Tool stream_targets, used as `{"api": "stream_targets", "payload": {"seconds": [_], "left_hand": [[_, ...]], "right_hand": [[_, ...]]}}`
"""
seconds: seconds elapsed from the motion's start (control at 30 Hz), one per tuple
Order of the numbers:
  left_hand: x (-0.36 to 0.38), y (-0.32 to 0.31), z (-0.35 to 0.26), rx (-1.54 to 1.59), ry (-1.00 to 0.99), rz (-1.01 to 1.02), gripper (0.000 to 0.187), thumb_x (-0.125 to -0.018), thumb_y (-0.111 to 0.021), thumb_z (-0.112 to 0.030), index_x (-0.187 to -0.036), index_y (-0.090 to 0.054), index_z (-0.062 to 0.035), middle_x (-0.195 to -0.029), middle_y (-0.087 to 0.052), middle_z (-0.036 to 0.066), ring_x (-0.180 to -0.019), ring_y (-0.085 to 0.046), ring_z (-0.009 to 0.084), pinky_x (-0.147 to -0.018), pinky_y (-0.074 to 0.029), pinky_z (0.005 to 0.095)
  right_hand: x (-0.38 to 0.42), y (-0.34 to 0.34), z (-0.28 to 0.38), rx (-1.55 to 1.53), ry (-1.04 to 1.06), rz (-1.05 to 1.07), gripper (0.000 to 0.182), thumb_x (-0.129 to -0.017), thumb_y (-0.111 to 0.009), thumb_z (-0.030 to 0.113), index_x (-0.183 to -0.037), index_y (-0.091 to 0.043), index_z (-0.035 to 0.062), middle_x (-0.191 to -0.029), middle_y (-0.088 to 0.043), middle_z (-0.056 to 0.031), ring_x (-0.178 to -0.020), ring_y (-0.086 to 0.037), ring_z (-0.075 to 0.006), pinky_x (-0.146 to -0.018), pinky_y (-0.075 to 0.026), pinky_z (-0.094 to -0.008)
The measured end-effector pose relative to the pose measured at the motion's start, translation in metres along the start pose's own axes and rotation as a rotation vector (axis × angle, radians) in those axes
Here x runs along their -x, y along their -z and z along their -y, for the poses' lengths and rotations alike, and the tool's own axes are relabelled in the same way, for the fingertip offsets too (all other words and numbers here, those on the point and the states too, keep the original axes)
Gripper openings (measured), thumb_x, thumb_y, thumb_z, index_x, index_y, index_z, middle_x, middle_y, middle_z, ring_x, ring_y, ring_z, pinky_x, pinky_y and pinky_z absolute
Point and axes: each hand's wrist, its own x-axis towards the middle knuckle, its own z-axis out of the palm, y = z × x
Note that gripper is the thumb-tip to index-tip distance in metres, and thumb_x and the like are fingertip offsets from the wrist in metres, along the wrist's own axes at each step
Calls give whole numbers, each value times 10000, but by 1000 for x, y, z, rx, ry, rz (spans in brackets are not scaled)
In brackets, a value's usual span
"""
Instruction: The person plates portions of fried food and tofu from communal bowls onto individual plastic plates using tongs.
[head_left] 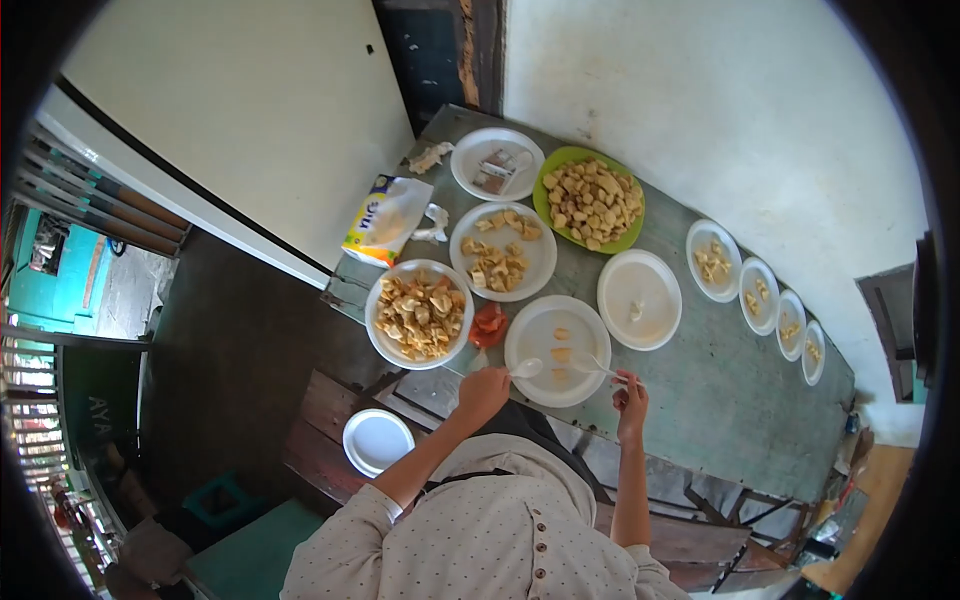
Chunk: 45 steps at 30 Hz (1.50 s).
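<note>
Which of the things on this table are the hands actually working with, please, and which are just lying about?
In use:
- left hand holding a white spoon
- right hand holding another utensil
- white plate with a few food pieces
- bowl of fried pieces

Lying about:
- green plate
- tissue pack
- row of small plates
- empty plate on the bench

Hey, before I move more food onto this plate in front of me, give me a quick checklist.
1. Left hand gripping the white spoon: ok.
2. Right hand gripping the second utensil: ok.
3. Plate beneath both utensils has room: ok, only a few pieces on it.
4. Full bowl close beside the plate: ok.
5. Food on the white spoon: cannot tell.
</note>
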Motion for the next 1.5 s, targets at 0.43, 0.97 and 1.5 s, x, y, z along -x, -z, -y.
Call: {"api": "stream_targets", "payload": {"seconds": [0.43,0.97,1.5], "left_hand": [[-2,-15,1,-91,41,-9,199,-796,-535,-222,-718,-609,-54,-668,-605,122,-627,-611,297,-560,-488,401],[-4,-16,1,-113,22,6,186,-798,-541,-226,-740,-606,-61,-688,-606,121,-643,-613,302,-556,-489,408],[-6,-19,4,-71,49,28,191,-802,-529,-228,-752,-611,-63,-700,-604,134,-673,-600,320,-586,-474,423]], "right_hand": [[11,-14,-22,64,46,81,357,-921,-413,337,-914,-597,31,-739,-580,-16,-472,-354,-26,-431,-255,-170],[5,0,-21,166,116,-17,291,-917,-427,244,-860,-606,22,-687,-577,-22,-478,-378,-40,-439,-299,-190],[2,-6,-19,204,176,-49,288,-917,-425,238,-845,-609,27,-681,-584,-20,-480,-382,-40,-435,-298,-196]]}}
